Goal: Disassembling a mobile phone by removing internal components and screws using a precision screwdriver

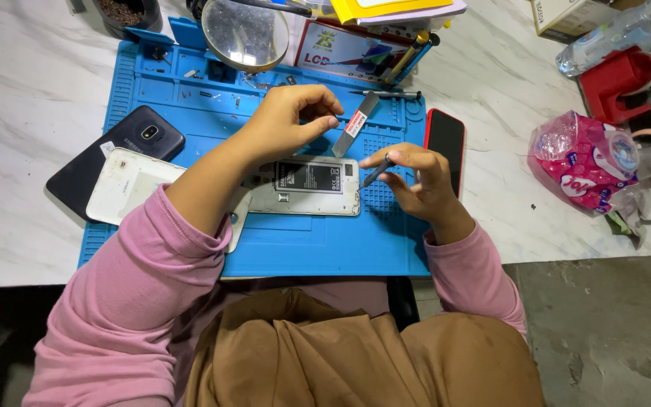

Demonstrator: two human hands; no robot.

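An opened phone (307,185) with its battery showing lies back-up on the blue work mat (303,241). My left hand (288,120) hovers over its top edge with fingers pinched together; whether a small part sits between them I cannot tell. My right hand (416,177) grips a thin dark screwdriver (377,172) with its tip at the phone's right edge. A flat metal pry tool (356,124) lies just beyond the phone.
A white back cover (126,185) and a black phone (114,154) lie at the mat's left edge. A red-edged phone (446,139) rests right of the mat. A magnifying glass (245,34), pens, boxes, a pink packet (578,158) and a bottle (612,34) crowd the far side.
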